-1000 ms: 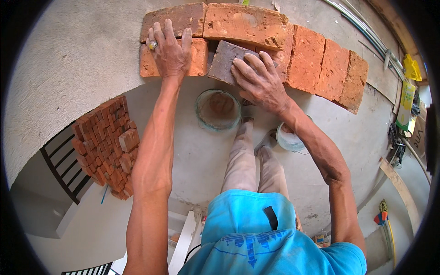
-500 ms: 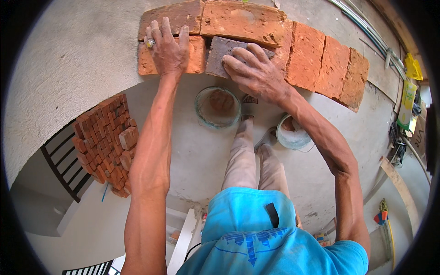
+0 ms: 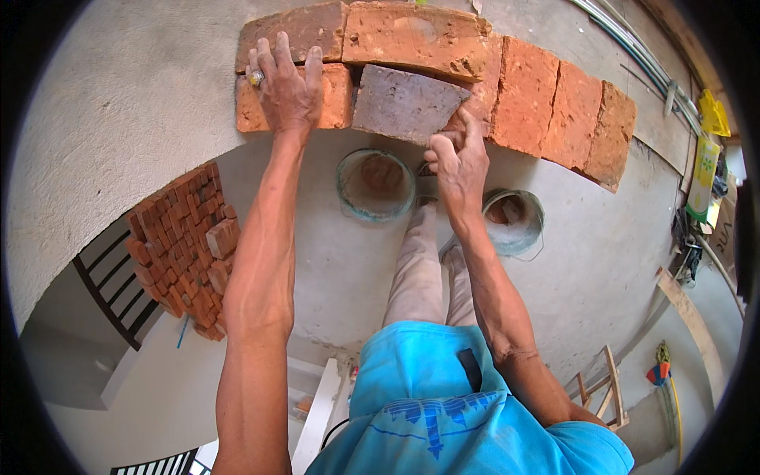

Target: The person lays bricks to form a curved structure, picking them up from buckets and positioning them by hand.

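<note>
A curved row of bricks runs across the top of the view. My left hand [image 3: 286, 89] lies with fingers stretched over the joint between an orange brick [image 3: 338, 99] and a darker brownish brick [image 3: 313, 25] above it. A ring is on one finger. To the right sits a grey-faced brick [image 3: 408, 103], tilted slightly, beneath a long orange brick [image 3: 416, 36]. At its lower right corner is my right hand [image 3: 459, 154], index finger extended along the brick's end and the other fingers curled in. Nothing shows inside that hand.
More orange bricks [image 3: 529, 96] continue the curve rightward. Below stand two buckets, one at centre [image 3: 376, 207] and one right of it [image 3: 526, 237], near my feet. A brick stack [image 3: 182, 245] is at left beside a black railing [image 3: 111, 301]. A wooden frame [image 3: 606, 388] stands lower right.
My right hand has slid off the grey-faced brick's top to its lower right corner, uncovering its face. That brick sits slightly lower. My left hand has stayed in place.
</note>
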{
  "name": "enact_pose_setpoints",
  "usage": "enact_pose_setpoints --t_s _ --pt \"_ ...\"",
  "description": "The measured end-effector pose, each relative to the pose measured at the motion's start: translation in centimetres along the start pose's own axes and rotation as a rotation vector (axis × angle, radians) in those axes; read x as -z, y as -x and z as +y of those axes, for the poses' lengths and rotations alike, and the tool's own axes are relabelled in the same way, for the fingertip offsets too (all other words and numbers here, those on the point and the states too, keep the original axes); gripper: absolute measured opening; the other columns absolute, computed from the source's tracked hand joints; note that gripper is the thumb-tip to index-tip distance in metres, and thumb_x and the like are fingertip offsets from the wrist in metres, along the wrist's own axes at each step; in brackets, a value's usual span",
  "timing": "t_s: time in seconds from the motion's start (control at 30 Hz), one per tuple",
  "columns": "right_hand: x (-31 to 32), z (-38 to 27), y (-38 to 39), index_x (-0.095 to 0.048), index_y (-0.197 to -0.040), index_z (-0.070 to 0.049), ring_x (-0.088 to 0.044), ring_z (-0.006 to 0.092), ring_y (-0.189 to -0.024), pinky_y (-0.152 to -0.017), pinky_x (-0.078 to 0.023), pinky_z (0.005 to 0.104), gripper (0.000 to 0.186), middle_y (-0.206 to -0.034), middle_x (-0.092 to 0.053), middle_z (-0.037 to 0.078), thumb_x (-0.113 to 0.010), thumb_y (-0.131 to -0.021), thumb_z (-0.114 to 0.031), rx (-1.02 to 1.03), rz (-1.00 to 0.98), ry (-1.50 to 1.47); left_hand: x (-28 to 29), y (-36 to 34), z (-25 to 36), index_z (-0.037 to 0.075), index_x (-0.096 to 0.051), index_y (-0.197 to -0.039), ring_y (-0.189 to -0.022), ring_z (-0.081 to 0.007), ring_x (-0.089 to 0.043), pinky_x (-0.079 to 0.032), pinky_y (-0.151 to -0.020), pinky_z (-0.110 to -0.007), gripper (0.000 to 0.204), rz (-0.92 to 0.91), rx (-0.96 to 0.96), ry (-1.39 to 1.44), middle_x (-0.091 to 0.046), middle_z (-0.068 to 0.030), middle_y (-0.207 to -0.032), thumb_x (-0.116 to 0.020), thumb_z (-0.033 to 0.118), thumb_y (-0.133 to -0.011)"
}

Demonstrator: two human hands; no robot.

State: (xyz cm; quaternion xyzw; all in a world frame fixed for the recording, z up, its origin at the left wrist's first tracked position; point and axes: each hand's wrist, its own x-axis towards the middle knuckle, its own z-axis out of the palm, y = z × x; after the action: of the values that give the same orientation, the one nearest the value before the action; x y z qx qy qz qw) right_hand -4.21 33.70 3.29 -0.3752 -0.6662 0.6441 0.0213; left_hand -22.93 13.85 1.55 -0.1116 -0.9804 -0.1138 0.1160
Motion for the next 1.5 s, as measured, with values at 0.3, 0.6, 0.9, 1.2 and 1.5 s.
enact_pose_setpoints --t_s 0.3,0.6,0.9,1.2,1.5 --pt "-1.1 -0.3 -0.4 -0.045 -0.146 0.01 -0.07 0.0315 -0.071 -0.07 -0.055 0.0409 0.073 -0.078 -0.07 0.019 -0.068 -0.082 -0.014 0.111 0.045 0.222 0.5 0.0 0.4 0.005 -0.047 -0.15 -0.145 -0.0477 -0.032 -0.027 -0.12 -0.058 0.068 0.011 -0.005 0.037 -0.039 -0.0269 -0.154 -0.056 0.051 -0.1" --pt "-2.1 -0.7 -2.3 -0.052 -0.135 0.013 -0.07 0.0384 -0.073 -0.067 -0.056 0.0468 0.064 -0.082 -0.068 0.024 -0.067 -0.079 -0.013 0.462 0.085 0.418 0.1 0.0 0.0 0.003 -0.047 -0.15 -0.145 -0.0475 -0.032 -0.027 -0.12 -0.056 0.07 0.032 -0.031 0.007 -0.039 -0.0268 -0.153 -0.057 0.051 -0.1" --pt "0.3 -4.4 -3.2 -0.058 -0.132 0.005 -0.068 0.0468 -0.089 -0.076 -0.056 0.0501 0.059 -0.114 -0.066 0.028 -0.075 -0.083 -0.024 0.278 -0.136 0.895 0.1 0.2 0.1 0.004 -0.046 -0.15 -0.146 -0.0484 -0.031 -0.028 -0.12 -0.056 0.069 -0.005 -0.009 0.013 -0.037 -0.0285 -0.155 -0.055 0.051 -0.101" --pt "-1.6 -0.4 0.4 -0.032 -0.151 0.009 -0.066 0.0389 -0.06 -0.061 -0.054 0.0496 0.083 -0.061 -0.06 0.018 -0.069 -0.079 -0.013 0.352 -0.01 0.585 0.0 0.0 0.0 0.002 -0.046 -0.15 -0.146 -0.0492 -0.031 -0.028 -0.12 -0.056 0.073 0.011 -0.037 -0.001 -0.039 -0.0313 -0.152 -0.054 0.056 -0.101" --pt "5.0 4.4 5.4 -0.054 -0.141 -0.003 -0.071 0.0385 -0.09 -0.074 -0.056 0.0466 0.061 -0.114 -0.07 0.023 -0.068 -0.082 -0.007 0.417 -0.182 0.414 0.0 -0.4 -0.3 0.001 -0.05 -0.147 -0.145 -0.0448 -0.037 -0.03 -0.119 -0.052 0.074 0.017 -0.081 -0.052 -0.045 -0.0311 -0.151 -0.053 0.058 -0.101"
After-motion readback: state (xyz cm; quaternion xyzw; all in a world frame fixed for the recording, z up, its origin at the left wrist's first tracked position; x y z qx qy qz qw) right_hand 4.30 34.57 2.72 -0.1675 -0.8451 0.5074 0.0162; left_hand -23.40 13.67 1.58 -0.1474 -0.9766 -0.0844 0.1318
